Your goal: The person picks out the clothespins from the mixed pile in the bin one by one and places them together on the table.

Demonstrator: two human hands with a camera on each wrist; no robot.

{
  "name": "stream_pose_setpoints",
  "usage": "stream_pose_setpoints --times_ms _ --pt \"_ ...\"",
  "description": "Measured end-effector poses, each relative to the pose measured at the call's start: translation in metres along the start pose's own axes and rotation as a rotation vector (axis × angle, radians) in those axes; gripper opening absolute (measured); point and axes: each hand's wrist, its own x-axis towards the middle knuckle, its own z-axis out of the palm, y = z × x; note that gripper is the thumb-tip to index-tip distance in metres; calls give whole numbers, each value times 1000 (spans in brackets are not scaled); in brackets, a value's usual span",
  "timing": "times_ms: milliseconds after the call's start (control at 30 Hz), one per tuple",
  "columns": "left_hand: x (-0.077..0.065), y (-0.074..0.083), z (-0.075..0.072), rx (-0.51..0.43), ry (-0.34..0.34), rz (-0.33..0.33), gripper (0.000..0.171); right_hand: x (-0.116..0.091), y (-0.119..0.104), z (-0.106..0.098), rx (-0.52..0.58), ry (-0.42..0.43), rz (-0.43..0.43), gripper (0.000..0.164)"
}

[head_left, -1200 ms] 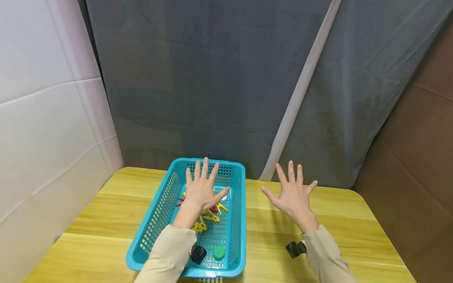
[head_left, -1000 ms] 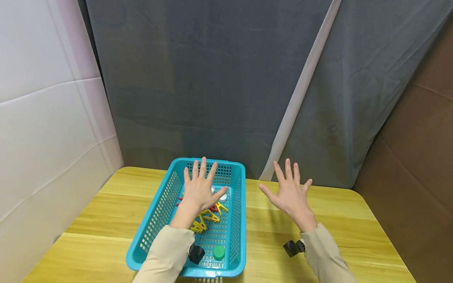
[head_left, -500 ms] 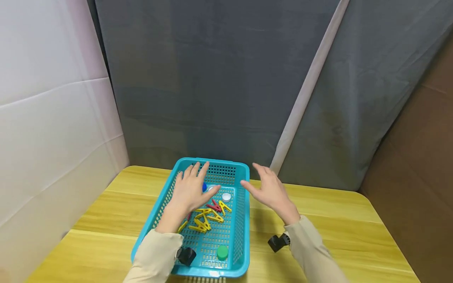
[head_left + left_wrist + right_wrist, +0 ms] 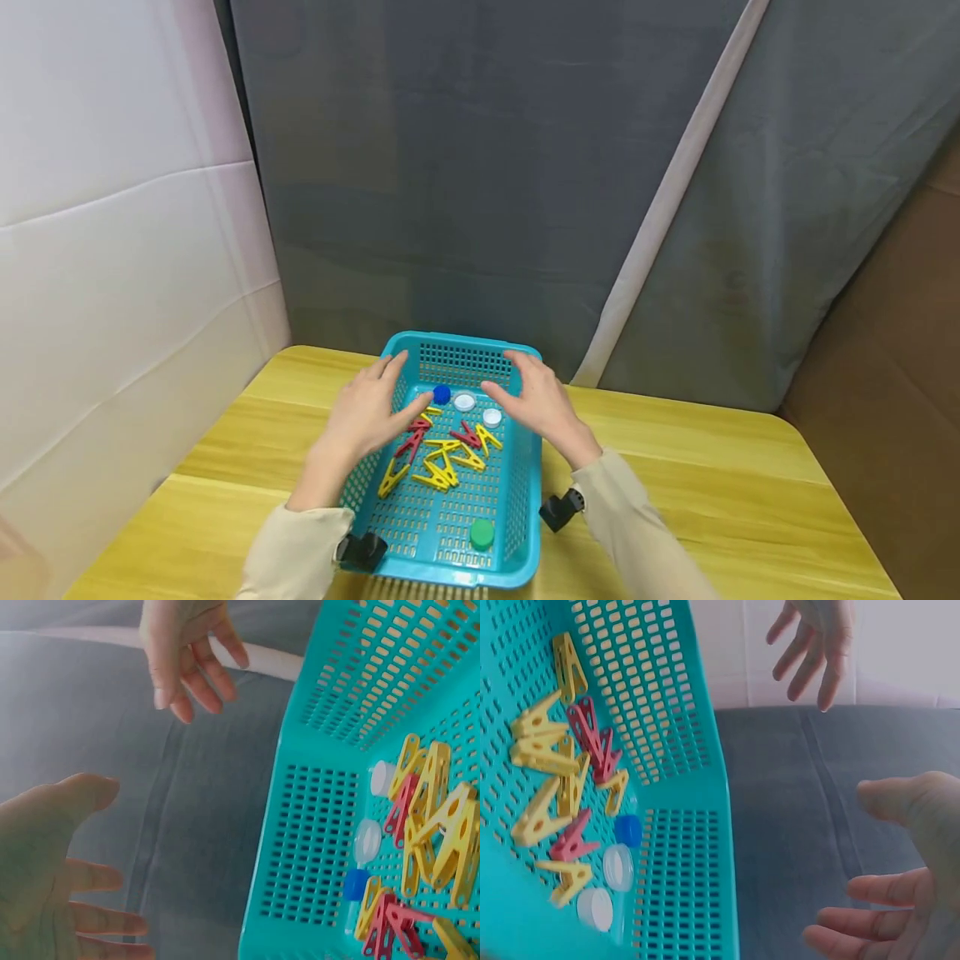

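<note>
A turquoise plastic basket (image 4: 450,577) with perforated walls stands on the table. In the head view my left hand (image 4: 367,417) hovers over its left side, fingers spread, holding nothing. Over the right side hangs my right hand (image 4: 546,407), fingers relaxed and nothing in them. Inside lie several yellow clothespins (image 4: 468,457) and a few red clothespins (image 4: 411,444). A blue bottle cap (image 4: 442,395), two white caps (image 4: 464,402) sit toward the far end, and a green cap (image 4: 482,534) lies near the front. Both wrist views show the hands apart from the basket walls.
The wooden table (image 4: 690,500) extends to both sides of the basket. A grey curtain (image 4: 480,183) hangs behind it, with a pale diagonal strip (image 4: 667,208). A white wall panel (image 4: 127,250) rises at the left, a brown one (image 4: 885,333) at the right.
My right hand has moved left, from beside the basket to over its right side. My left hand has shifted left and down, uncovering clothespins and the blue cap. The view has turned slightly.
</note>
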Motion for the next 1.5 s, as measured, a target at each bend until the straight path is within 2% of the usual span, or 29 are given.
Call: stream_pose_setpoints --times_ms 233,433,633,733,867,900,1000,1200,1500 --pt "-12 -14 -12 -60 -68 -5 68 1 -8 6 50 -77 36 59" --pt "-17 -37 -17 -150 -123 -48 63 13 -13 12 19 -135 90 56" --pt "-17 -58 -22 -131 -179 -64 62 26 -15 20 38 -184 136 54" --pt "-14 -65 -22 -146 -218 -74 63 32 -8 26 33 -182 121 55" --pt "-15 -72 -22 -180 -281 -91 64 35 -9 31 35 -205 157 55" --pt "-16 -74 -22 -180 -294 -96 64 34 -16 28 36 -225 189 54" --pt "-19 -79 -22 -171 -325 -102 61 36 -19 35 36 -247 217 56" --pt "-25 -91 -26 -167 -352 -69 55 37 -27 51 54 -279 282 56" --pt "-41 -107 -31 -162 -385 -111 55 38 -33 76 110 -315 356 56"
